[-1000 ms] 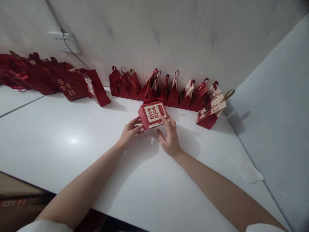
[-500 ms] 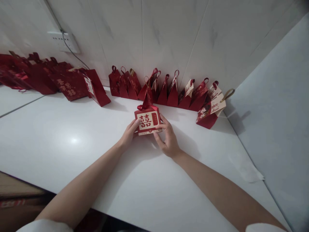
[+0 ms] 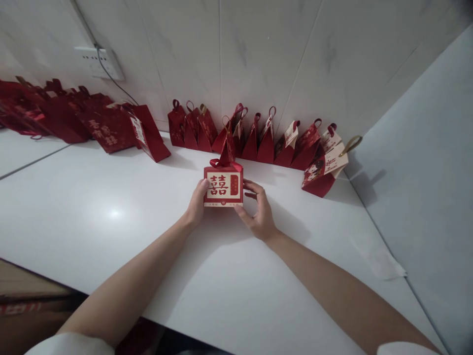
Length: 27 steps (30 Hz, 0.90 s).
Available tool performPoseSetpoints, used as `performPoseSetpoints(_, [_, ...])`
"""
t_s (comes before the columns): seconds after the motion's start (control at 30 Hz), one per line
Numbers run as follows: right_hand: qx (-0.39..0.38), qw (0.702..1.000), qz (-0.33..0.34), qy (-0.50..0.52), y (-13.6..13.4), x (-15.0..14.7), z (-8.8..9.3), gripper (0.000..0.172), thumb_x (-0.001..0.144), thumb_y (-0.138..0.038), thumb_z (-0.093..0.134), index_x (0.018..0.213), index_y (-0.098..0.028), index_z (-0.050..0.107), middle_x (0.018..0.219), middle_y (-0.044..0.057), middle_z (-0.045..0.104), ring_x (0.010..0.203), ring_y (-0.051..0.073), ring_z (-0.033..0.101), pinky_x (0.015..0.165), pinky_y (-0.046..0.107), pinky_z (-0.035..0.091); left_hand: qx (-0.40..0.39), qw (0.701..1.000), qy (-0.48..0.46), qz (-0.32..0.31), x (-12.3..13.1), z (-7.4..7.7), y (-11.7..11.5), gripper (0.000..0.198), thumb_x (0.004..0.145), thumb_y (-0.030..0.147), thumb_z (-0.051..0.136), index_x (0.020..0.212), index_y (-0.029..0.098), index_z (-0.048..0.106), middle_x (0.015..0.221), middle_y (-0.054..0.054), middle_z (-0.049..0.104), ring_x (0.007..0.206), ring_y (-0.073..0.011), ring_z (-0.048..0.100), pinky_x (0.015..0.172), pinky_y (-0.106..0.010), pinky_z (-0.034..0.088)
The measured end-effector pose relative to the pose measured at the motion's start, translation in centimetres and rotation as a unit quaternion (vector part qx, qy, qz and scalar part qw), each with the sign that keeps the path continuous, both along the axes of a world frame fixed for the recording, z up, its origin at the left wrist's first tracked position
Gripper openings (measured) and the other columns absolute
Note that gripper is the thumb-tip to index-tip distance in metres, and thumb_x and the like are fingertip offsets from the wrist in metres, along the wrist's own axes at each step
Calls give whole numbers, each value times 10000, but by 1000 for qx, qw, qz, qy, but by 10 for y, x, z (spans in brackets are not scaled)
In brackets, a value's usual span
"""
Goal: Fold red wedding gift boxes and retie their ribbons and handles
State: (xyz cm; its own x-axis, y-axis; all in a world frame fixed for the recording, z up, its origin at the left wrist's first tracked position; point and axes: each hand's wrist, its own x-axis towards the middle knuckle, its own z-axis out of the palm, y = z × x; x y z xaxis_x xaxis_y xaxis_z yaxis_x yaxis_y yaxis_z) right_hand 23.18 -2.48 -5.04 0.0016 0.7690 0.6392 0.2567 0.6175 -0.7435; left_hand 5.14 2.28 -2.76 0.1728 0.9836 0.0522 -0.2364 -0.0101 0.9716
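Note:
A small red gift box point(image 3: 223, 186) with a white label bearing a red double-happiness character stands upright on the white counter point(image 3: 111, 217), a red ribbon on its top. My left hand point(image 3: 196, 204) grips its left side with the thumb on the front. My right hand point(image 3: 258, 209) cups its right side, fingers curled behind it. Right behind the box, a row of similar red boxes with ribbon loops point(image 3: 254, 135) leans against the tiled wall.
Larger red bags point(image 3: 92, 123) lie along the wall at the far left, under a white power socket point(image 3: 101, 61) with a cord. One box point(image 3: 325, 165) lies tipped in the right corner by a pale side panel point(image 3: 424, 172). The counter's front edge runs near my elbows.
The box has been turned from tilted, label facing up and right, to upright and square to me. It has also shifted slightly left. Both hands stayed on it.

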Motion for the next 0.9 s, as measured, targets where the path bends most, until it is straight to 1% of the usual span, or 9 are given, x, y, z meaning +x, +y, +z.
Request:
performPoseSetpoints(0.2, [-7, 1000, 9, -4, -2, 1, 3, 561, 872, -342, 657, 1369, -298, 402, 1415, 104, 485, 1284, 270, 503, 1008, 505, 490, 12, 999, -13, 26, 1, -1, 0, 573, 876, 618, 506, 1149, 125, 606, 1101, -141, 715, 981, -271, 692, 883, -440, 561])
performPoseSetpoints(0.3, [-25, 999, 26, 6, -2, 1, 3, 574, 882, -360, 648, 1392, -306, 389, 1439, 97, 471, 1304, 271, 489, 1030, 508, 471, 35, 999, -28, 9, 2, 2, -1, 561, 879, 620, 501, 1122, 131, 627, 1058, -133, 731, 932, -270, 703, 840, -418, 573])
performPoseSetpoints(0.37, [-56, 997, 43, 24, 0, 1, 0, 621, 877, -403, 659, 1416, -304, 366, 1465, 100, 451, 1328, 279, 469, 1050, 516, 454, 49, 998, -36, -2, 2, 4, -2, 556, 880, 627, 497, 1109, 139, 635, 1028, -126, 738, 905, -271, 708, 813, -412, 578])
performPoseSetpoints(0.43, [-109, 990, 68, 51, 4, 1, -6, 677, 870, -463, 663, 1439, -299, 335, 1491, 110, 430, 1335, 290, 469, 1065, 534, 438, 53, 998, -34, 9, 1, 4, -2, 557, 877, 634, 500, 1106, 144, 633, 1016, -122, 739, 895, -270, 709, 802, -410, 579])
performPoseSetpoints(0.5, [-165, 978, 101, 82, 8, 0, -12, 719, 867, -513, 655, 1456, -295, 304, 1486, 120, 443, 1310, 292, 500, 1076, 550, 428, 49, 998, -26, 31, 0, 3, -1, 562, 871, 638, 509, 1113, 144, 623, 1030, -124, 734, 912, -270, 707, 816, -411, 574])
performPoseSetpoints(0.57, [-197, 966, 128, 107, 11, -1, -16, 737, 861, -537, 654, 1456, -293, 295, 1455, 124, 477, 1260, 283, 547, 1073, 544, 436, 40, 998, -18, 44, -1, 1, 1, 570, 868, 640, 509, 1124, 140, 611, 1056, -132, 727, 940, -275, 703, 843, -424, 565])
performPoseSetpoints(0.67, [-205, 962, 134, 124, 12, 0, -16, 751, 837, -535, 684, 1442, -288, 312, 1403, 125, 513, 1176, 271, 596, 1024, 510, 485, 33, 998, -19, 40, -1, -2, 2, 580, 870, 646, 497, 1129, 137, 602, 1065, -138, 724, 946, -278, 702, 871, -449, 556])
performPoseSetpoints(0.8, [-215, 959, 129, 130, 9, 0, -11, 778, 816, -531, 704, 1442, -301, 304, 1397, 126, 503, 1082, 260, 632, 924, 479, 547, 34, 999, -13, 36, 0, -1, 1, 588, 860, 662, 500, 1128, 149, 605, 1056, -129, 725, 957, -281, 696, 889, -460, 551])
performPoseSetpoints(0.9, [-218, 957, 133, 136, 8, 0, -10, 783, 808, -534, 709, 1440, -305, 307, 1404, 127, 491, 1013, 242, 654, 886, 459, 563, 33, 999, -5, 29, -1, 0, -1, 608, 854, 680, 500, 1139, 152, 603, 1060, -130, 721, 989, -290, 687, 907, -471, 545])
